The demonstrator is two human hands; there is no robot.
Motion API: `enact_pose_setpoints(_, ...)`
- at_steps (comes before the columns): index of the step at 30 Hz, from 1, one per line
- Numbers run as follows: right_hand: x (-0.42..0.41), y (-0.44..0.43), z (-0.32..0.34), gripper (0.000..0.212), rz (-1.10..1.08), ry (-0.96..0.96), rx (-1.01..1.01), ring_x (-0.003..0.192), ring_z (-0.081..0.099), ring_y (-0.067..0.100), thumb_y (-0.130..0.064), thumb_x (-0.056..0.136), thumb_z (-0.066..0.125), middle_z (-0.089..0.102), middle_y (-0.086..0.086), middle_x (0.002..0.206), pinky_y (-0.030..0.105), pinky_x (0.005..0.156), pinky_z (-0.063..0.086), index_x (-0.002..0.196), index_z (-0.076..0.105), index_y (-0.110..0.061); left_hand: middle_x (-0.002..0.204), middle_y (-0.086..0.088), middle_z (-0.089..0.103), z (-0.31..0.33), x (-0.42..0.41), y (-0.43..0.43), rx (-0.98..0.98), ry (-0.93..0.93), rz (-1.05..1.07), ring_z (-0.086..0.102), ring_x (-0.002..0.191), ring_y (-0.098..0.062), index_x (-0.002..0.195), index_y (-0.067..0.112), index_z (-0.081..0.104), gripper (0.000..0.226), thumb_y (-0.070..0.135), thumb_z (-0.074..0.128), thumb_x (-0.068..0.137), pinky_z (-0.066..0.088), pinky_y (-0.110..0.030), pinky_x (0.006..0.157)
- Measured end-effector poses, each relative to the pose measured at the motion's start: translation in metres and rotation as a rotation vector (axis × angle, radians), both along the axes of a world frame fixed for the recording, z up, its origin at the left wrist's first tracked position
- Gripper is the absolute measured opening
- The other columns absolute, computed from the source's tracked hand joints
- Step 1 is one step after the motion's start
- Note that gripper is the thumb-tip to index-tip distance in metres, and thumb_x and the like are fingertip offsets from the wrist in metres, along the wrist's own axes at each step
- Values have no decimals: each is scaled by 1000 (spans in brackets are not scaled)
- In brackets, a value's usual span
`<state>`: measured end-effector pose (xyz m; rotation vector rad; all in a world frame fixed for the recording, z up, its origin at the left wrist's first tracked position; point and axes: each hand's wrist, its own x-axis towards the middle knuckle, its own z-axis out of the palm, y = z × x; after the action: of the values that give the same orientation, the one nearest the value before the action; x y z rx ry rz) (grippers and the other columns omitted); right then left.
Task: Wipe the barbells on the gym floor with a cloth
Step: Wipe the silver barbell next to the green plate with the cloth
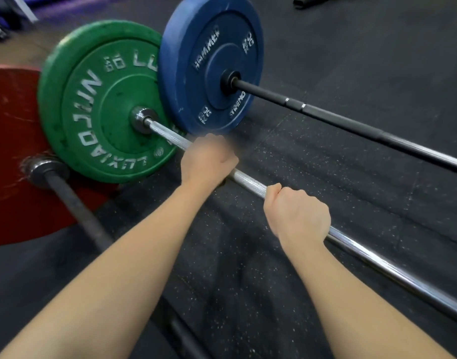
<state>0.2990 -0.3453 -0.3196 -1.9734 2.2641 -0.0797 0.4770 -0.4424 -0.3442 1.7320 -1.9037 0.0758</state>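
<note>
Two bare hands grip a silver barbell (248,181) running from centre frame to the lower right across a speckled black gym floor (364,203). The left hand (209,161), blurred, curls over the knurled shaft just beside the green plate (92,99); a dark scrap shows beneath it, too unclear to identify. The right hand (297,215) wraps the shaft nearby, lower right of the first. A black barbell (351,123) with a blue plate (211,47) lies beyond, upper right; a dark bar (77,208) with a red plate (12,151) sits at left.
</note>
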Motion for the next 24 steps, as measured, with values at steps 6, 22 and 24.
enact_pose_setpoints(6, 0, -2, 1, 41, -28, -55, -19, 71, 63, 29, -18, 107, 26, 50, 0, 66, 32, 71, 52, 114, 66, -19, 97, 7, 61, 22, 58, -45, 181, 62, 195, 60, 92, -20, 86, 27, 63, 12, 39, 64, 84, 49, -37, 73)
enact_pose_setpoints(22, 1, -8, -10, 37, -90, -84, -31, 52, 44, 21, -16, 102, 24, 48, -2, 63, 26, 56, 35, 97, 61, -18, 92, 11, 61, 4, 18, -1, 17, 22, -44, 56, 89, -14, 93, 28, 63, 18, 45, 61, 97, 47, -34, 74)
enact_pose_setpoints(24, 0, -8, -10, 37, -92, -82, -30, 51, 42, 20, -15, 101, 23, 48, -2, 63, 26, 56, 35, 97, 61, -17, 95, 11, 63, 7, 31, -14, 76, 20, -88, 58, 93, -15, 97, 29, 64, 16, 44, 58, 99, 47, -34, 76)
